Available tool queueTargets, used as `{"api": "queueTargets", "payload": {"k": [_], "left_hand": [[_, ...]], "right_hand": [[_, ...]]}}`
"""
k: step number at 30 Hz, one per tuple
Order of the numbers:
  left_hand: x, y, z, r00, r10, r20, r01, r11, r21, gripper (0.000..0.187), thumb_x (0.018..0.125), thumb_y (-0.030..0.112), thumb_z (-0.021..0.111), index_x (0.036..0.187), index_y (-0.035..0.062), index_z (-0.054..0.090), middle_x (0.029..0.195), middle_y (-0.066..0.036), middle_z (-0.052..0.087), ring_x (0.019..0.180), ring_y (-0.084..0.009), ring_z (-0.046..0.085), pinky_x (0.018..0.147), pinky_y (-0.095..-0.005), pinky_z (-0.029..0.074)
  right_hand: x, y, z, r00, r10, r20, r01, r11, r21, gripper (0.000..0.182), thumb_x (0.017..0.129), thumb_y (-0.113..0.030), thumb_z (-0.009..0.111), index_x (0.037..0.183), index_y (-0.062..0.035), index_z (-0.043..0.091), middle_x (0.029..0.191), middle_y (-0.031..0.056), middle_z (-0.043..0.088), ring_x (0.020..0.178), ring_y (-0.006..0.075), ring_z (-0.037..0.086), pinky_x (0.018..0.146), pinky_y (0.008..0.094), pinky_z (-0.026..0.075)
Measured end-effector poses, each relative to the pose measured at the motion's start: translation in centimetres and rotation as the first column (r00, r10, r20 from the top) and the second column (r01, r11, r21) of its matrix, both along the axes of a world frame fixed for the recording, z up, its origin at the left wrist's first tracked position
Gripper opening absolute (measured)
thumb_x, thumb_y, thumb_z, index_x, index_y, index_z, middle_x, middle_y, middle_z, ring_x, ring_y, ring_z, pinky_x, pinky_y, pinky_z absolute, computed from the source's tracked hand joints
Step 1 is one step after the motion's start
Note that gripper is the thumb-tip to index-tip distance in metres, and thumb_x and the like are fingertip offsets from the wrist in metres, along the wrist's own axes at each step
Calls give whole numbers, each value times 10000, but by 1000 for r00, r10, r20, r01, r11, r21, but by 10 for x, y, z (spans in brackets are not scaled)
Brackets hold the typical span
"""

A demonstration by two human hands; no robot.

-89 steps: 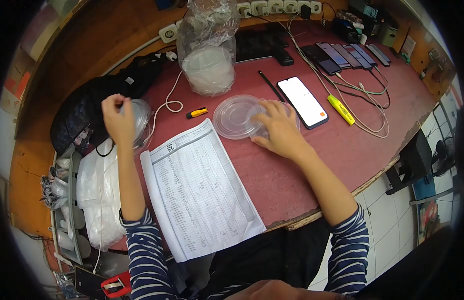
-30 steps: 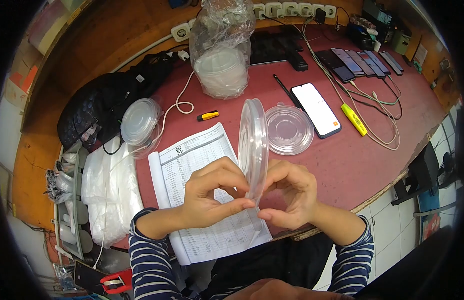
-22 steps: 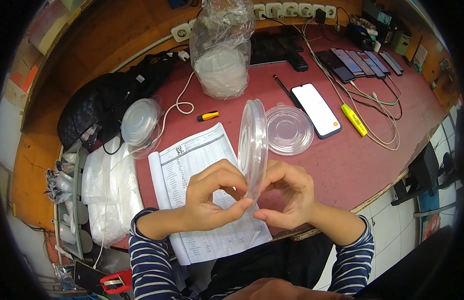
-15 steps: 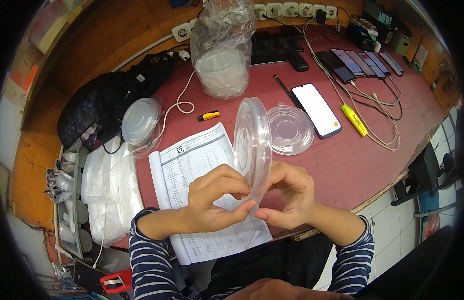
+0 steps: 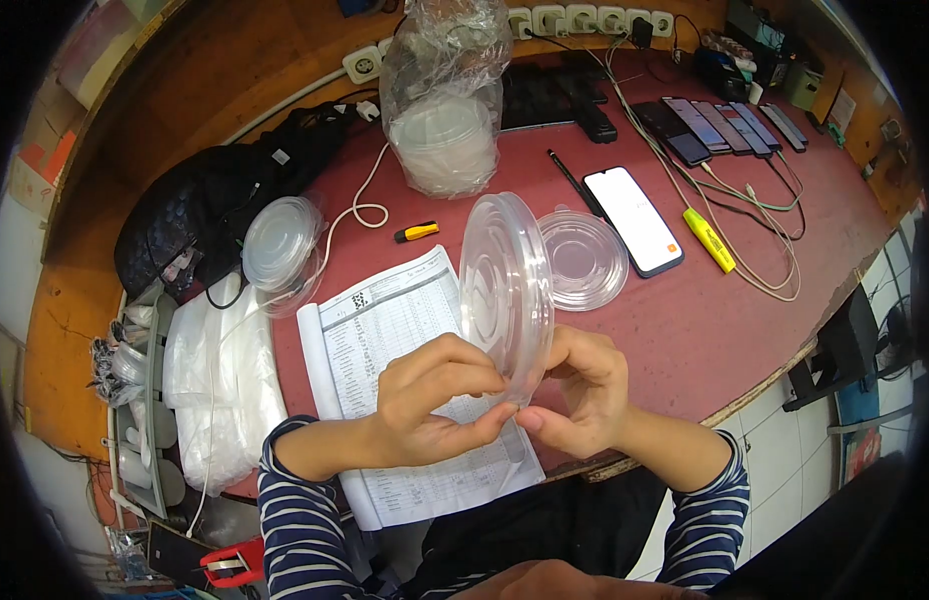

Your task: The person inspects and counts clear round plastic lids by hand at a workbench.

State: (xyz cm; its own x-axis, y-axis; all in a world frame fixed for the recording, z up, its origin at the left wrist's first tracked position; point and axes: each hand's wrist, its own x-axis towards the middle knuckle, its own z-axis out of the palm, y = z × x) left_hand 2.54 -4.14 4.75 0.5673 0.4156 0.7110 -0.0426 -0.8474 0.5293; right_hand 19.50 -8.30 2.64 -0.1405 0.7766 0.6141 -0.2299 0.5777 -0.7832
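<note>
The lids [image 5: 505, 290] were up on edge above the paper [image 5: 415, 380], held at the bottom rim by both hands. They looked like a small stack of clear round lids stuck together (thin plastic, shiny, with ring ridges). The left hand [image 5: 430, 405] pinched the near rim with thumb and fingers closed on it. The right hand [image 5: 585, 390] pinched the same rim from the other side, its fingers closed on it too. The two thumbs sat close together at the very bottom.

It looked like the step was peeling one lid off the stack. The next move would call for a fingernail slipped between two rims and a soft pull, since the plastic was thin and could bend or crack.

A clear bowl [image 5: 583, 260] lay flat on the red surface [image 5: 685, 330], just behind the lids. Another closed bowl [image 5: 281, 245] sat to the left by a black bag [image 5: 205, 215]. A crinkly plastic bag [image 5: 443, 100] stood at the back with more white lids inside. A phone [image 5: 633, 220] with a bright white screen lay beside the bowl. The paper was white, with tiny rows of print.
</note>
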Motion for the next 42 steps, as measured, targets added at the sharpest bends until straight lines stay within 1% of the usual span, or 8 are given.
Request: {"api": "queueTargets", "payload": {"k": [12,22,24,28,31,36,39,42], "left_hand": [[2,4,-3,999,44,-1,-44,997,59,253,599,32,729,810,16,590,729,-90,564,583,-177,562,480,-240,438],[-14,56,0,732,681,8,-559,595,577,197,602,101,694,739,83,554,675,-33,564,528,-186,542,442,-267,401],[-36,77,9,471,879,-71,-738,437,514,178,629,122,676,758,72,564,681,-59,572,585,-229,572,492,-312,431],[-106,132,6,209,909,-362,-822,363,439,141,647,157,641,702,42,582,714,-105,561,692,-304,577,635,-383,450],[-164,173,-20,312,842,-441,-734,508,451,139,643,169,639,648,44,578,844,-123,565,840,-292,563,698,-382,442],[-154,174,-27,135,892,-430,-760,372,532,221,676,157,633,866,60,576,1018,-108,524,994,-279,493,776,-418,406],[-118,158,-23,260,954,-151,-651,289,702,302,707,172,639,967,50,547,968,-118,540,943,-286,514,771,-391,414],[-58,125,-12,691,622,-367,-692,716,-89,298,786,260,618,959,24,560,944,-148,585,849,-236,577,707,-317,440]], "right_hand": [[0,2,0,1000,-3,12,3,1000,14,151,717,-44,645,807,-7,530,804,75,550,718,119,583,653,232,491],[17,35,-6,962,10,274,17,995,-95,464,783,-180,599,1199,-28,461,1191,129,506,1094,246,493,902,356,396],[22,44,-16,734,-330,593,329,937,115,469,776,-182,609,1190,-25,456,1199,158,487,1128,297,453,944,373,356],[58,63,-29,390,-477,788,548,808,218,562,715,-246,676,1179,-21,454,1217,173,452,1188,328,373,973,383,321],[74,61,-39,303,-398,866,545,818,185,607,654,-240,713,1181,-68,465,1226,171,434,1185,339,363,965,486,295],[70,65,-41,234,-221,947,471,877,88,395,617,-184,707,959,-84,536,1071,90,513,1063,296,465,903,559,314],[64,70,-49,307,-259,916,405,906,121,228,644,-124,651,825,-76,521,882,67,545,934,276,532,876,541,344],[48,66,-40,424,-490,762,416,853,316,125,667,-68,587,782,-66,537,795,81,551,818,287,568,798,459,421]]}}
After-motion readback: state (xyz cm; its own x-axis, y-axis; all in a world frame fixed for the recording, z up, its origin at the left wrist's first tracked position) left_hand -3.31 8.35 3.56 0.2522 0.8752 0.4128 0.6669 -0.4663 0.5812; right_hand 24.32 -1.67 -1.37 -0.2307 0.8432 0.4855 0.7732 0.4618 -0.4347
